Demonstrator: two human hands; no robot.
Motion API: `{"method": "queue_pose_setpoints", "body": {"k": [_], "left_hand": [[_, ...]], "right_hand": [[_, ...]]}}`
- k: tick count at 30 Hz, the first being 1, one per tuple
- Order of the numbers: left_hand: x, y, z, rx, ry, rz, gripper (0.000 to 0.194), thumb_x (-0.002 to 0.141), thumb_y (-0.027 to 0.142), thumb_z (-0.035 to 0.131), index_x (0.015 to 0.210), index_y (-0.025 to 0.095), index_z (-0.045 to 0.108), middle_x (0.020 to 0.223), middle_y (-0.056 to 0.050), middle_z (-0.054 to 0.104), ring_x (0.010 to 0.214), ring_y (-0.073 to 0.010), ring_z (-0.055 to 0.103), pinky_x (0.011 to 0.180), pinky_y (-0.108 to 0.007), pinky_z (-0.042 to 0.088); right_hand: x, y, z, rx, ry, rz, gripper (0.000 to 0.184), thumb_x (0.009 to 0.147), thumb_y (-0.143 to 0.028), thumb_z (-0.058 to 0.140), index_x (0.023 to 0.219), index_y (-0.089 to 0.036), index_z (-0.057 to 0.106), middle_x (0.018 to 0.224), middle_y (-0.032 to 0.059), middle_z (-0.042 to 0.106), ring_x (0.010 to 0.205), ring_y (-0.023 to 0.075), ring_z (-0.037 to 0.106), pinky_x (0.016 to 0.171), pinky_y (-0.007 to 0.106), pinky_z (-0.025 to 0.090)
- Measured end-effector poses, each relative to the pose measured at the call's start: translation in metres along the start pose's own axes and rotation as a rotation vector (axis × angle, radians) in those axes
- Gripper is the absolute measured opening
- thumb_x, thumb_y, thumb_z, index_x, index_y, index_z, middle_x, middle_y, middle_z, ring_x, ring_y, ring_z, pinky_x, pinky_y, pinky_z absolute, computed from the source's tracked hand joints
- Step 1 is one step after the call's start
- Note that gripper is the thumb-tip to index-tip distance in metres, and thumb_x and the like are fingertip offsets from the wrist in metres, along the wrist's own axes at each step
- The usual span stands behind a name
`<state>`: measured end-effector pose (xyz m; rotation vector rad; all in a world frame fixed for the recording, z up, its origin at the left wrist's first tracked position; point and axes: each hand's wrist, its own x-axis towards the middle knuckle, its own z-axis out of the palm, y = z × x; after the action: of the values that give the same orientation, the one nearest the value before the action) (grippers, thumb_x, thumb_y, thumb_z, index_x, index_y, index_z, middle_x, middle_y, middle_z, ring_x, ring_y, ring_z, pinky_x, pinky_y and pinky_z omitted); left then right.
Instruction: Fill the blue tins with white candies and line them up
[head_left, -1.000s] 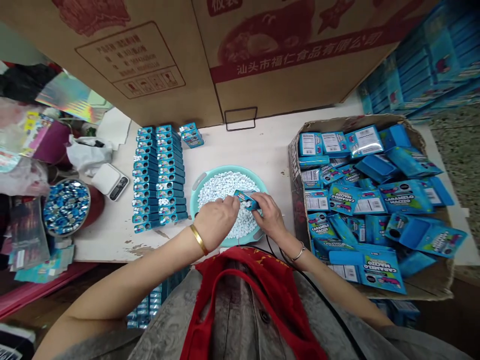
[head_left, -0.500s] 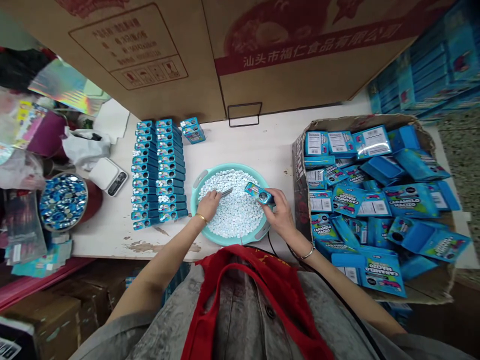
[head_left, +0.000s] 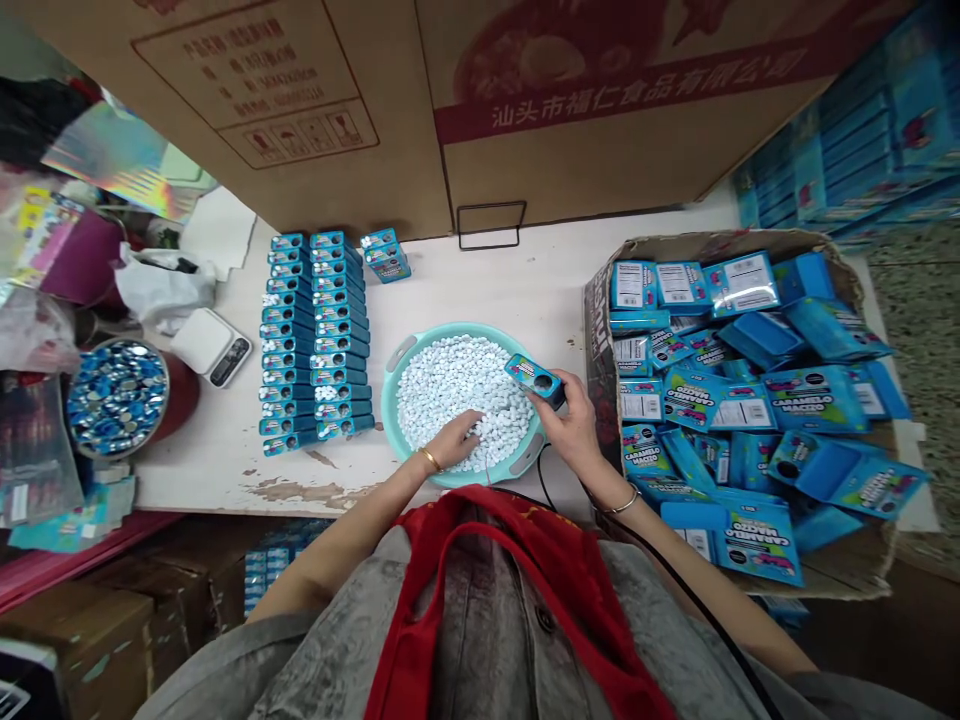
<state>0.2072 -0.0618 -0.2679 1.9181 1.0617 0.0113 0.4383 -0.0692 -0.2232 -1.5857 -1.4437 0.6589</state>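
Note:
In my right hand [head_left: 574, 425] is a small blue candy box [head_left: 534, 376], tilted, its end with the round dark hole facing up. That box is over the right side of a turquoise basin [head_left: 388, 400] filled with small white candies [head_left: 442, 380]. My left hand [head_left: 454, 440] is low in the basin, its fingers closed round a small metal scoop. Most of the scoop is hidden by the hand and the candies. Left of the basin, two rows of upright candy boxes [head_left: 341, 345] stand with their holed ends up; white candies show in some holes.
A carton [head_left: 600, 330] of blue boxes [head_left: 814, 400] stands at right. Large cardboard boxes [head_left: 300, 190] wall off the back, with a black wire frame [head_left: 490, 225] before them. At left are a white scale [head_left: 212, 347] and a pot of shiny blue pieces [head_left: 120, 400]. A cable [head_left: 675, 590] crosses my right arm.
My left hand has moved down and right within the basin, and the scoop has gone lower into the candies. My right hand has shifted slightly right with the candy box.

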Motion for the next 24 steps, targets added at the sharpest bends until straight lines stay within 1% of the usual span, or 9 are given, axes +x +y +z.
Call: {"method": "queue_pose_setpoints", "body": {"k": [2, 5, 9, 11, 13, 16, 19, 21, 24], "left_hand": [[-0.008, 0.005, -0.013, -0.080, 0.034, 0.047, 0.034, 0.091, 0.023, 0.048, 0.124, 0.015, 0.048, 0.120, -0.013, 0.059, 0.108, -0.0202, 0.057, 0.098, -0.036, 0.046], [-0.022, 0.018, -0.045, -0.057, 0.055, 0.125, 0.033, 0.095, 0.029, 0.045, 0.124, 0.015, 0.048, 0.119, -0.014, 0.059, 0.110, -0.0210, 0.056, 0.098, -0.037, 0.045], [-0.036, 0.046, -0.092, 0.091, 0.040, 0.161, 0.032, 0.096, 0.026, 0.043, 0.127, 0.018, 0.048, 0.118, -0.013, 0.059, 0.110, -0.0212, 0.056, 0.098, -0.037, 0.046], [-0.036, 0.065, -0.111, 0.193, 0.020, 0.140, 0.033, 0.095, 0.023, 0.043, 0.127, 0.018, 0.048, 0.117, -0.012, 0.059, 0.110, -0.0213, 0.056, 0.097, -0.037, 0.047], [-0.032, 0.086, -0.124, 0.326, -0.021, 0.094, 0.033, 0.094, 0.018, 0.042, 0.125, 0.017, 0.050, 0.115, -0.011, 0.058, 0.108, -0.0213, 0.057, 0.096, -0.037, 0.048], [-0.026, 0.121, -0.135, 0.560, -0.112, -0.013, 0.031, 0.092, 0.011, 0.038, 0.118, 0.016, 0.054, 0.110, -0.011, 0.058, 0.101, -0.0212, 0.059, 0.089, -0.036, 0.051], [-0.023, 0.152, -0.134, 0.752, -0.160, -0.113, 0.033, 0.091, 0.005, 0.034, 0.114, 0.015, 0.057, 0.106, -0.011, 0.059, 0.093, -0.0211, 0.062, 0.079, -0.034, 0.053], [-0.024, 0.167, -0.130, 0.823, -0.154, -0.141, 0.037, 0.093, 0.006, 0.033, 0.121, 0.014, 0.055, 0.108, -0.013, 0.060, 0.092, -0.0221, 0.064, 0.075, -0.034, 0.053], [-0.028, 0.177, -0.126, 0.848, -0.110, -0.118, 0.044, 0.093, 0.007, 0.034, 0.134, 0.016, 0.047, 0.122, -0.017, 0.057, 0.093, -0.0236, 0.065, 0.073, -0.035, 0.053]], "right_hand": [[-0.001, 0.000, -0.001, 0.000, 0.005, -0.001, 0.029, 0.087, -0.033, 0.061, 0.113, -0.021, 0.056, 0.104, 0.0076, 0.062, 0.097, 0.0226, 0.060, 0.087, 0.039, 0.051], [-0.001, 0.001, -0.001, 0.002, -0.002, -0.020, 0.028, 0.087, -0.030, 0.060, 0.113, -0.020, 0.055, 0.104, 0.0080, 0.063, 0.098, 0.0230, 0.060, 0.087, 0.040, 0.051], [-0.002, 0.003, 0.004, -0.010, -0.054, -0.094, 0.032, 0.086, -0.021, 0.054, 0.118, -0.021, 0.054, 0.109, 0.0100, 0.061, 0.103, 0.0252, 0.059, 0.090, 0.043, 0.051], [-0.002, 0.004, 0.007, -0.022, -0.092, -0.148, 0.038, 0.084, -0.016, 0.051, 0.121, -0.022, 0.054, 0.113, 0.0107, 0.060, 0.108, 0.0264, 0.058, 0.095, 0.046, 0.050], [-0.004, 0.003, 0.011, -0.034, -0.125, -0.199, 0.044, 0.082, -0.012, 0.049, 0.124, -0.023, 0.052, 0.116, 0.0107, 0.060, 0.111, 0.0272, 0.057, 0.098, 0.049, 0.049], [-0.007, 0.002, 0.017, -0.049, -0.162, -0.254, 0.049, 0.080, -0.009, 0.048, 0.127, -0.024, 0.051, 0.119, 0.0106, 0.060, 0.114, 0.0280, 0.056, 0.100, 0.053, 0.048], [-0.010, 0.002, 0.023, -0.040, -0.183, -0.281, 0.051, 0.081, -0.008, 0.048, 0.129, -0.024, 0.050, 0.120, 0.0106, 0.060, 0.116, 0.0280, 0.055, 0.102, 0.054, 0.048], [-0.013, 0.002, 0.028, -0.015, -0.185, -0.286, 0.050, 0.081, -0.008, 0.048, 0.129, -0.024, 0.050, 0.120, 0.0108, 0.061, 0.117, 0.0276, 0.055, 0.103, 0.055, 0.046], [-0.016, 0.003, 0.034, 0.019, -0.186, -0.279, 0.048, 0.082, -0.009, 0.048, 0.128, -0.023, 0.050, 0.120, 0.0115, 0.061, 0.117, 0.0274, 0.055, 0.106, 0.056, 0.044]]}}
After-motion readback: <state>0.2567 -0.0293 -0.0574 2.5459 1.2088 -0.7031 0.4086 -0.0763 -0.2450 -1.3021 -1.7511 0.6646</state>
